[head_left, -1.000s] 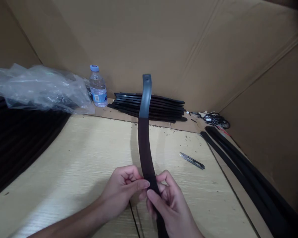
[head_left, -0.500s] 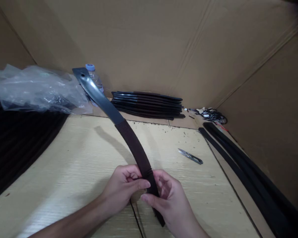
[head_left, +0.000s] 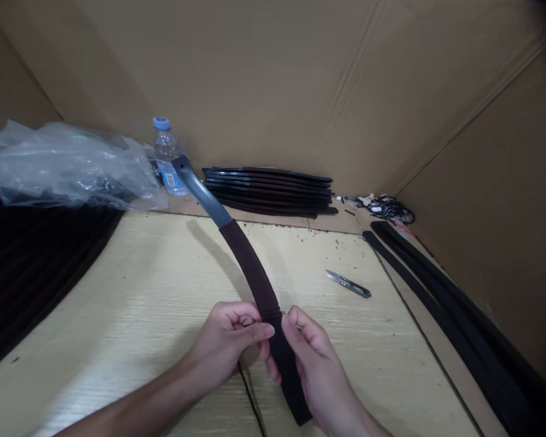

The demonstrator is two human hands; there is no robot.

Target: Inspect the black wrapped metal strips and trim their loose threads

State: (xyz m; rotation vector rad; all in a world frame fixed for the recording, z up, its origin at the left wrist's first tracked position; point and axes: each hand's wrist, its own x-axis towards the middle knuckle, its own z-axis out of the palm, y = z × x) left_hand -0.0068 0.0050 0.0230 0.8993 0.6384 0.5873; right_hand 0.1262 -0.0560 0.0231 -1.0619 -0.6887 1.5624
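Observation:
A curved flat metal strip [head_left: 204,197] runs diagonally before me, its bare grey end with a hole pointing away. A dark brown ribbed wrap [head_left: 252,261] covers its middle, and the near part is black. My left hand [head_left: 222,340] is closed on the strip just below the wrap's near end, thumb across the front. On the opposite edge, my right hand [head_left: 321,355] has thumb and forefinger pinched together; whatever lies between them is too small to make out. A thin black cord [head_left: 250,391] trails from beneath my left hand toward the near edge.
Thread snips [head_left: 348,284] lie right of the strip. Behind are a stack of similar strips [head_left: 273,191], a water bottle [head_left: 167,152] and clear plastic bags [head_left: 73,164]. Long black strips [head_left: 437,303] lie right, a dark ribbed pile [head_left: 40,261] left. Cardboard walls [head_left: 255,79] surround the table [head_left: 164,285].
The strip's far end has swung right and down, uncovering the bottle. My right hand's thumb has moved up from the strip's front to a pinch at its right edge.

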